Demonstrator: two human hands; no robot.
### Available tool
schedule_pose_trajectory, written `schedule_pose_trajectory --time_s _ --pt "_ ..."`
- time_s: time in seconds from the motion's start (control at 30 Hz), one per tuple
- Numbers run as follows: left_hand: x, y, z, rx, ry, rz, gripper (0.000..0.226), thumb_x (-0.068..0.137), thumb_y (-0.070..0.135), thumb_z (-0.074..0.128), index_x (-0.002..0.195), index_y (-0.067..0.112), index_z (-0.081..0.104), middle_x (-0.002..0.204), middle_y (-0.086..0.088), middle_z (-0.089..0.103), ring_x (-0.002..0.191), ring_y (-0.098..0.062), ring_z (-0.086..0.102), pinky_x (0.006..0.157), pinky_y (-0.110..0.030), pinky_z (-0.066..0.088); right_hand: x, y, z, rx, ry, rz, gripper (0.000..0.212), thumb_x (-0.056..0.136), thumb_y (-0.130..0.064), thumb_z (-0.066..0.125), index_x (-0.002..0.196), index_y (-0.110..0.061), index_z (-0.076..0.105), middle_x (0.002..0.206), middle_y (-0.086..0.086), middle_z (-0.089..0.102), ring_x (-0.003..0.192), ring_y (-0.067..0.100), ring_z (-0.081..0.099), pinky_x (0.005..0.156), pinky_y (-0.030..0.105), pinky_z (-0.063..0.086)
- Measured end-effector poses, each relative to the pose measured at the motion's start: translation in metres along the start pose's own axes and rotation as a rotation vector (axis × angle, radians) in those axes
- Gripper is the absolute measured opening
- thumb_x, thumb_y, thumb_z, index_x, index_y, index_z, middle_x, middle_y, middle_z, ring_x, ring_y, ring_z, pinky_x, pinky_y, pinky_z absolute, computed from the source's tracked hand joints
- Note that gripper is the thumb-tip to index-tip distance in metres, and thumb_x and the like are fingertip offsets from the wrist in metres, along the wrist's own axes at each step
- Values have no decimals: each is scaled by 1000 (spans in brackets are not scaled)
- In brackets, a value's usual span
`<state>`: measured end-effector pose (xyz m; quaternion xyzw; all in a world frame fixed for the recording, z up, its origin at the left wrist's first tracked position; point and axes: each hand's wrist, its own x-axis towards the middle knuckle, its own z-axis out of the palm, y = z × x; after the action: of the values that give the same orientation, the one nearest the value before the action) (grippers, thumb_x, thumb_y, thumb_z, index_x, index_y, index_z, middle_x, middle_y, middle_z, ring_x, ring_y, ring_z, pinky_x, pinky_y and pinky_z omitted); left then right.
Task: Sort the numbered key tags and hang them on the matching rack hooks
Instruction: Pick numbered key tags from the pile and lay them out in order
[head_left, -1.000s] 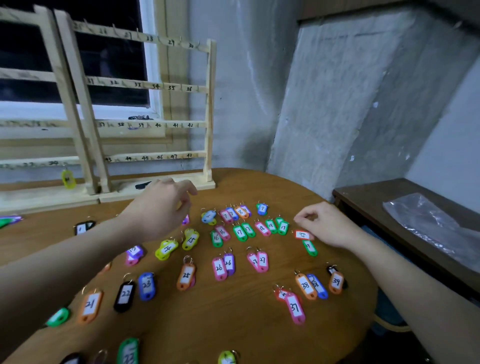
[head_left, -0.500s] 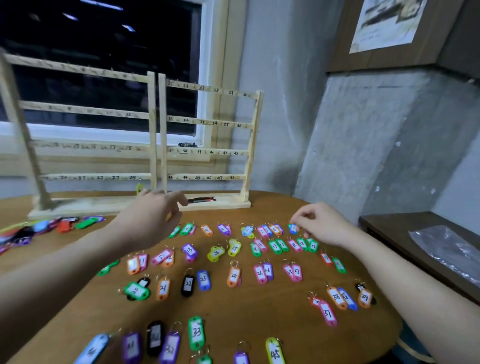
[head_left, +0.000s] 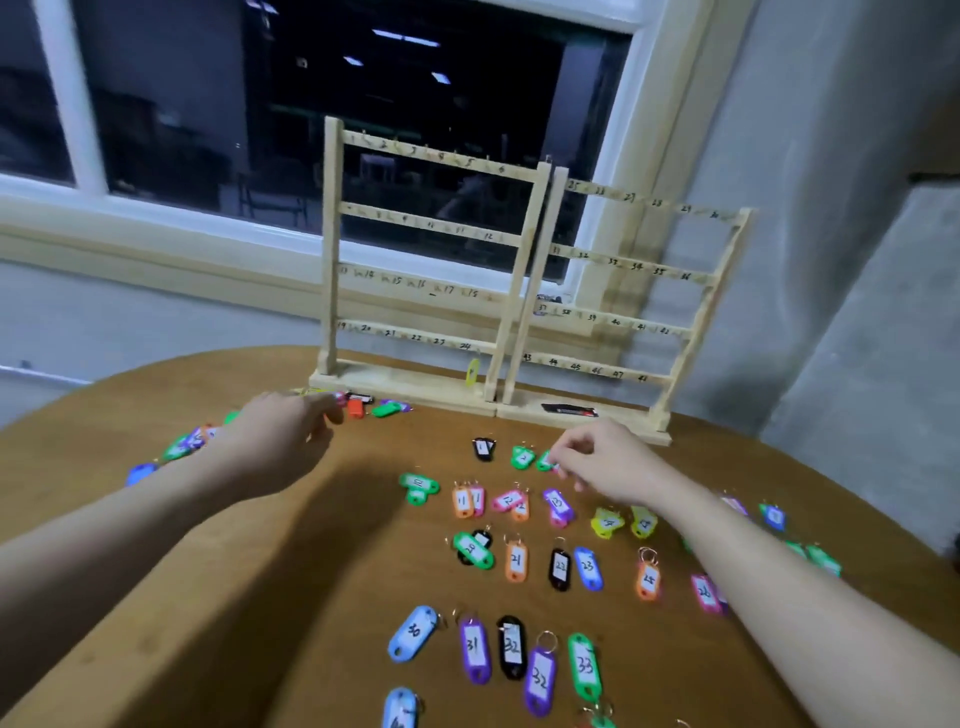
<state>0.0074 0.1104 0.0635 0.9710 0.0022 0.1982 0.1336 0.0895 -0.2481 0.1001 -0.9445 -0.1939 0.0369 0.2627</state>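
Tabletop (head_left: 311, 571): both hands (head_left: 280, 441) outstretched

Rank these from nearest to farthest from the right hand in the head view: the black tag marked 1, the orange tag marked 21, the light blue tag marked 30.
From the right hand:
1. Black plastic tag marked 1, just to its left, by the rack.
2. Orange plastic tag marked 21, below and left, mid-table.
3. Light blue plastic tag marked 30, farthest, in the near row.

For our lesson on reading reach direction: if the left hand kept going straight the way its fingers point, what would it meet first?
Probably the orange tag just beyond the left hand's fingertips, in the small cluster lying before the rack base. Depth is unclear, so a blurred tag beside it might come first.
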Motion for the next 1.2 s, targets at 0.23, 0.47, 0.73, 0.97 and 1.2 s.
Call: schedule_pose_trajectory --time_s 0.23,0.47,0.73,0.97,1.2 --pt "1 -57 33 -92 63 -237 26 90 19 61 115 20 69 107 -4 69 98 -29 61 75 -33 41 52 -53 58 3 -106 -56 21 101 -23 57 90 -18 74 81 -1 74 61 9 61 62 30 53" --pt "45 -63 87 -37 200 -180 22 89 20 55 102 10 69 98 -14 62 94 -39 57 82 -45 49 116 -93 105 -120 -82 -179 20 100 -21 57 110 -22 73 109 -6 68 103 13 61 83 24 42" --pt "95 -65 115 82 68 -76 44 94 50 53 131 28 59 128 -2 57 123 -32 44 102 -46 36 191 -104 135 -568 -42 -450 41 102 -26 53 143 -24 55 138 -1 54 133 23 39 109 39 36" --pt "94 -67 119 67 132 -50 35 102 46 43 111 29 73 105 2 61 110 -26 47 83 -38 25 202 -105 151 -775 10 -635 28 103 -36 52 117 -17 68 115 3 62 120 26 50 93 37 38" --pt "78 -63 98 -274 339 -129 32 101 26 57 69 32 55 69 4 61 76 -20 43 71 -34 24 183 -108 154 -124 23 -274 30 101 -32 59 78 -16 71 72 -3 55 75 17 50 66 33 38"
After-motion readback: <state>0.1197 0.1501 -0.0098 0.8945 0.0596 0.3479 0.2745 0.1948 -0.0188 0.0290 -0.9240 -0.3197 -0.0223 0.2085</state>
